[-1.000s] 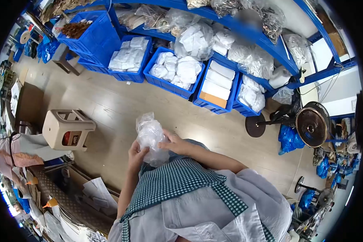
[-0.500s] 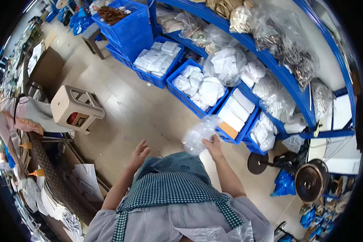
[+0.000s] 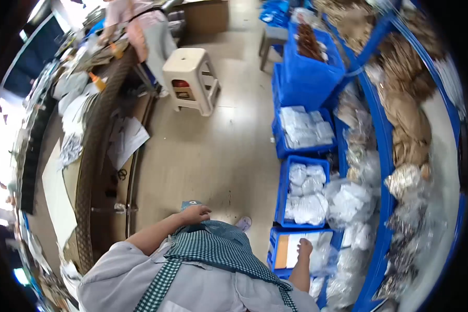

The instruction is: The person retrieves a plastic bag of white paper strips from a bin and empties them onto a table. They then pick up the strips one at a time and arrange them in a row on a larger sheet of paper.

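Observation:
My left hand (image 3: 195, 213) hangs in front of the green checked apron (image 3: 208, 242), its fingers loosely stretched and holding nothing. On the other side, my right hand (image 3: 304, 250) is low over a blue crate (image 3: 274, 249) of white and tan flat packs. Its fingers are closed on a clear plastic bag (image 3: 323, 258), which hangs along the hand's right side and partly covers the crate's contents. Just ahead, another blue crate (image 3: 283, 193) holds white bundles. A large clear bag of white pieces (image 3: 350, 203) leans beside it.
Blue shelving (image 3: 384, 171) with stuffed bags runs along the right. Stacked blue crates (image 3: 307, 78) stand farther ahead. A beige stool (image 3: 184, 67) is on the floor. A long worktable (image 3: 88, 182) lines the left, where another person (image 3: 145, 31) stands.
My view has turned left, bringing the worktable closer and the crates to my right. My right hand has lowered beside the crate with the plastic bag. My left hand has moved in by the apron.

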A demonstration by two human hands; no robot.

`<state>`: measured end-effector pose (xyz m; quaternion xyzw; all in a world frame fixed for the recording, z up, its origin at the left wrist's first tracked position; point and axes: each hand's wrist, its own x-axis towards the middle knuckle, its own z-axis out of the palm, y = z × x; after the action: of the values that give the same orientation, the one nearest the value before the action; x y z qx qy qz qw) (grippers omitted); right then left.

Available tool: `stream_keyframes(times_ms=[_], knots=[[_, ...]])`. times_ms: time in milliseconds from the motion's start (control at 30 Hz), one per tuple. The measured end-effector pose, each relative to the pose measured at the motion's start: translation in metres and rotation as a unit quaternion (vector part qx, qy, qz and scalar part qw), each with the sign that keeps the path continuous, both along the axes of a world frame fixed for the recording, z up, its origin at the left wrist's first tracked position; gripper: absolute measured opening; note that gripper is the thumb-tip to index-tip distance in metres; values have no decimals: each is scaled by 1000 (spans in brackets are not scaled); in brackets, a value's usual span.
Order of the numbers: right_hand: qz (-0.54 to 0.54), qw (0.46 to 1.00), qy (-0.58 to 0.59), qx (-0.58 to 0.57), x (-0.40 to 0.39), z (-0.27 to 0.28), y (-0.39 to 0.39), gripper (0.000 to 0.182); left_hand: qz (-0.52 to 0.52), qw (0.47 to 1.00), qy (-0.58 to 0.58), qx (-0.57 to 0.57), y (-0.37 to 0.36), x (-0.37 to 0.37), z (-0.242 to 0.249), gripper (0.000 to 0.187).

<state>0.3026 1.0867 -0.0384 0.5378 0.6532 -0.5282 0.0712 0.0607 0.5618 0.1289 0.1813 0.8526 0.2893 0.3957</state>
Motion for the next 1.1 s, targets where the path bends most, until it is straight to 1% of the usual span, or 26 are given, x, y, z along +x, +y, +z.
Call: stream_keyframes(times_ms=[67,100,133,167,200,233,267,300,333,400,433,467,533,600,633,667,700,733,800,833,900,933,1000,1033,1067,1100], knots=[[33,997,56,-33,-59,-11,-43,15,29,999,-22,7,-19,11,-9,47],[69,993,84,-51,-87,-19,-67,13,40,998,-35,15,-28,17,-18,47],[108,989,81,-60,-112,-14,-95,15,52,999,-5,-5,-39,23,-25,48],[166,980,58,-92,-143,11,-124,24,108,994,13,14,-52,32,-28,47],[217,969,67,-100,-164,-2,-148,27,160,986,31,31,-68,41,-29,45],[273,954,93,-86,-182,13,-176,29,190,981,39,10,-84,49,-31,44],[326,935,120,-74,-204,42,-212,30,231,972,41,1,-103,58,-28,43],[388,911,124,-65,-219,53,-237,32,270,962,43,-7,-122,70,-27,43],[423,893,134,-79,-228,54,-256,32,310,949,53,-11,-145,87,-40,42],[493,851,151,-100,-250,59,-291,33,403,912,41,-60,-187,127,-51,40],[545,826,121,-80,-258,69,-307,33,447,891,42,-66,-206,150,-52,38],[566,813,111,-75,-264,72,-321,34,488,869,42,-73,-225,174,-55,36],[591,796,107,-74,-270,78,-347,33,581,806,9,-111,-255,225,-75,34],[652,752,90,-35,-276,93,-376,33,626,764,-53,-146,-275,269,-77,33],[678,730,80,-17,-276,97,-389,34,625,757,-63,-177,-286,296,-95,33],[674,736,57,-9,-277,59,-396,36,622,751,-75,-208,-295,320,-115,33],[697,714,66,5,-278,58,-412,37,623,747,-100,-209,-304,340,-128,33],[719,690,76,20,-278,59,-432,38,644,732,-90,-202,-306,349,-118,34],[761,645,75,20,-282,64,-471,35,682,704,-69,-187,-309,360,-95,36],[782,619,72,18,-283,69,-493,34,696,694,-54,-175,-312,367,-103,33],[820,568,65,16,-282,81,-535,31,769,625,-90,-103,-314,370,-106,29],[838,542,58,17,-283,88,-557,30,780,613,-68,-108,-311,372,-108,32],[868,494,38,24,-287,104,-601,27,805,583,-80,-80,-305,358,-88,34],[877,479,37,24,-291,110,-617,25,788,603,-66,-105,-303,366,-123,34],[886,461,34,27,-296,109,-632,24,793,598,-72,-91,-298,363,-122,35],[875,468,121,-21,-310,71,-632,18,798,592,-77,-78,-293,359,-119,37]])
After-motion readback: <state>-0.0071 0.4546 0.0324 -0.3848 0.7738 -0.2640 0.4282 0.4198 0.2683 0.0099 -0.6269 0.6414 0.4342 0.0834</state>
